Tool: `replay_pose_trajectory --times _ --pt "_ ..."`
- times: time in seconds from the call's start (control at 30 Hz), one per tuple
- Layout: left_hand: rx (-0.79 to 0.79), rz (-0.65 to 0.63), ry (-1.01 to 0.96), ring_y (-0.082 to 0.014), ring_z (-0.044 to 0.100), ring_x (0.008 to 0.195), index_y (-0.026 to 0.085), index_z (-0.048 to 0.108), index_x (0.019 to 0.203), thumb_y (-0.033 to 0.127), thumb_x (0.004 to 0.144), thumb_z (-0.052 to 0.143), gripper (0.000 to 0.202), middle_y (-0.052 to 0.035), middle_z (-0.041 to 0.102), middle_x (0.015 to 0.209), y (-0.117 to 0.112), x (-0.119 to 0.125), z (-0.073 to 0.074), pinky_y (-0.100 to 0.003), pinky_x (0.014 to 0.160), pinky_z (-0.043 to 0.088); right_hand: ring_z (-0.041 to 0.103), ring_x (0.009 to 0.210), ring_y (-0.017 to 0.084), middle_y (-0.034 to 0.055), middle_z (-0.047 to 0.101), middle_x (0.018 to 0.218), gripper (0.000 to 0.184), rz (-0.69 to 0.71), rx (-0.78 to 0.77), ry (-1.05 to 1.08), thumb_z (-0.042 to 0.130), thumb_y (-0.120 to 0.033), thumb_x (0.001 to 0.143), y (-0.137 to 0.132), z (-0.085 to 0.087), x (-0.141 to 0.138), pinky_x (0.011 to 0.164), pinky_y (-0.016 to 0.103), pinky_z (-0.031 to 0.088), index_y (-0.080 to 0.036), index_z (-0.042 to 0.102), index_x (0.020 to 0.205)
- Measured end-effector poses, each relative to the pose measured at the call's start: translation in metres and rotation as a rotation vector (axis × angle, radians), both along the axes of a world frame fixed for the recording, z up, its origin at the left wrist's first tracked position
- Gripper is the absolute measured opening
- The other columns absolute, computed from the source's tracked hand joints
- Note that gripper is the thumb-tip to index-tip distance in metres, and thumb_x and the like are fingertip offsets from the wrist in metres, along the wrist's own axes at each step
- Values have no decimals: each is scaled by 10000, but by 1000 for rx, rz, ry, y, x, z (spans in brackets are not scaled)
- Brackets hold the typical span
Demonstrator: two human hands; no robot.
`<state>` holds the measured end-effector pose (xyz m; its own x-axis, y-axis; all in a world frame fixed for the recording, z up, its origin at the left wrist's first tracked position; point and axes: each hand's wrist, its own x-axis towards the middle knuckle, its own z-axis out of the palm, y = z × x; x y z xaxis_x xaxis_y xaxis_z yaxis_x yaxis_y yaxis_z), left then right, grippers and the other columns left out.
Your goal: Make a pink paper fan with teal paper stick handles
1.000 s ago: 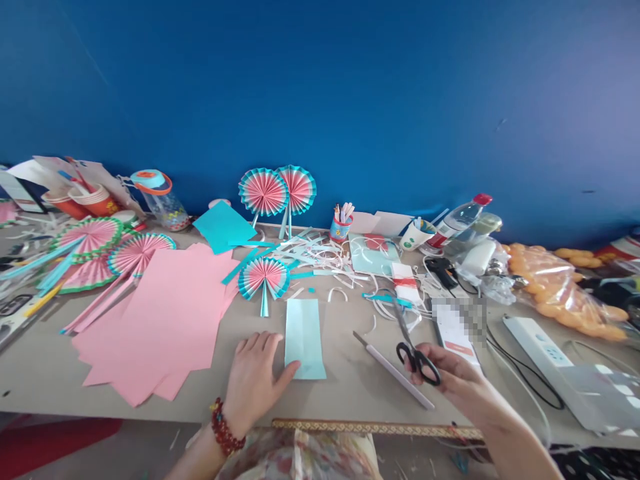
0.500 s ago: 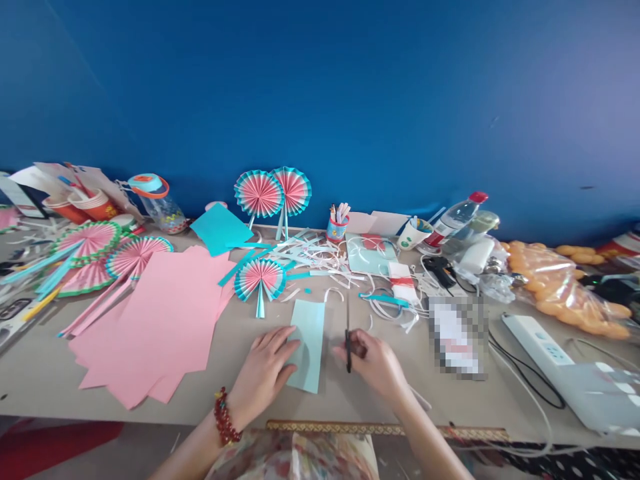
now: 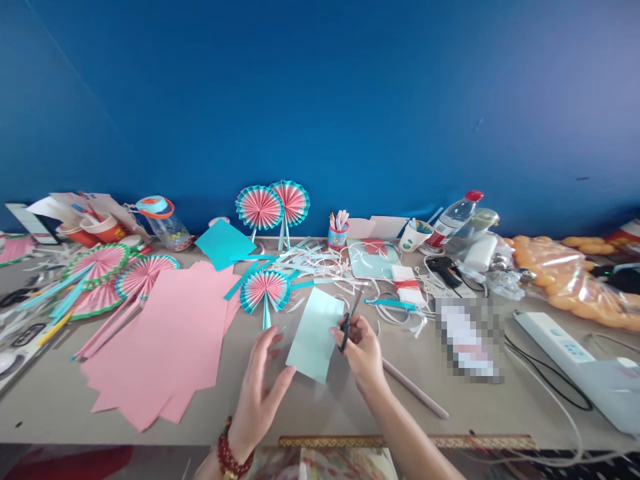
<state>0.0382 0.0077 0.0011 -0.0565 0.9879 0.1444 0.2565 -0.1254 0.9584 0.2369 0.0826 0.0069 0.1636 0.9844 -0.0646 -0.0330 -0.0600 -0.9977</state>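
I cannot read any writing; the white card (image 3: 467, 337) is blurred. The table (image 3: 320, 410) is bare near its front edge, and pink sheets (image 3: 165, 340) lie close on the left. The pale blue paper (image 3: 315, 333), a plain rectangle, is tilted between the hands. I see the left hand (image 3: 260, 393) with spread fingers, its thumb at the paper's corner. The right hand (image 3: 364, 352) is gripping black scissors (image 3: 345, 328).

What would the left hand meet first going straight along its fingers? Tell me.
The left hand would probably meet the small paper fan, handle first; the pale blue paper lies right of that line. Depth is unclear.
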Motion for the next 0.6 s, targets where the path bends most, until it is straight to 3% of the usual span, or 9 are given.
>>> replay_pose_trajectory --times 0.1,0.2,0.33,0.47,0.53,0.6 --pt "-241 -64 -514 -315 529 1289 231 454 1435 430 925 579 562 -140 507 1453 -2 16 6 -422 997 504 463 507 88 -50 544 683 339 -134 22 183 794 -373 667 -7 7 -6 435 201 407 -206 538 814" --pt "-399 -86 -766 -318 632 1138 177 600 1311 460 846 675 550 -150 646 1285 2 38 9 -408 906 546 479 512 80 -55 553 694 347 -173 64 261 819 -367 679 -13 14 -16 450 194 426 -205 561 846" --pt "-349 68 -704 -238 694 898 167 694 1153 401 762 770 461 -105 735 1084 16 56 18 -320 766 566 504 504 92 -57 556 681 351 -134 70 276 818 -383 695 -19 20 -24 448 205 432 -213 551 846" --pt "-259 -7 -611 -174 667 684 145 693 1045 403 840 694 329 -91 756 922 33 53 34 -257 562 514 538 546 118 -23 611 736 341 -67 124 167 790 -404 736 -30 25 -13 499 230 443 -220 565 914" --pt "-250 -27 -588 -169 667 658 137 685 1025 400 874 654 305 -95 758 895 39 45 41 -254 549 505 565 650 143 25 648 842 330 -14 171 42 773 -427 758 -39 25 1 566 245 455 -213 587 928" --pt "-244 -17 -551 -175 678 667 122 691 985 394 887 638 295 -105 759 886 42 37 46 -263 578 520 573 719 168 49 653 845 333 135 156 -83 758 -467 770 -49 23 19 634 264 454 -197 605 891"
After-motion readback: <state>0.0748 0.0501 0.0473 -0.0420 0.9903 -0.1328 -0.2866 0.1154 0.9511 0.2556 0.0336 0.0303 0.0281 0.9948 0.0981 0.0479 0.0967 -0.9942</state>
